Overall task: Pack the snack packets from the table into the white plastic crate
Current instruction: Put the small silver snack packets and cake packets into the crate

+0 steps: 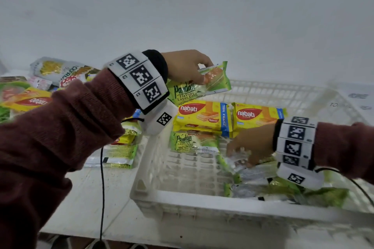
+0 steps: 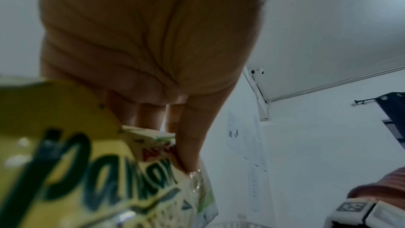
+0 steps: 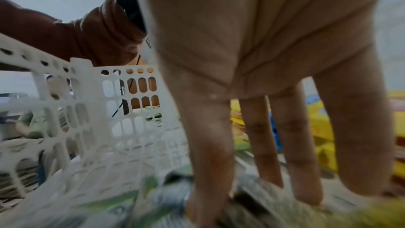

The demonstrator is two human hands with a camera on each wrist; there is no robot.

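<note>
Left hand (image 1: pixel 187 66) pinching pandan cake packet (image 1: pixel 199 85) above white crate (image 1: pixel 182 204)

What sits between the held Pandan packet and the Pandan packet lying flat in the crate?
Head view: a yellow Nabati packet lies between the held one and the flat one.

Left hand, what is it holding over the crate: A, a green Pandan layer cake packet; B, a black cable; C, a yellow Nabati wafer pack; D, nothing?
A: the left hand pinches the green Pandan layer cake packet above the white crate; the left wrist view shows the same Pandan lettering under the thumb.
</note>
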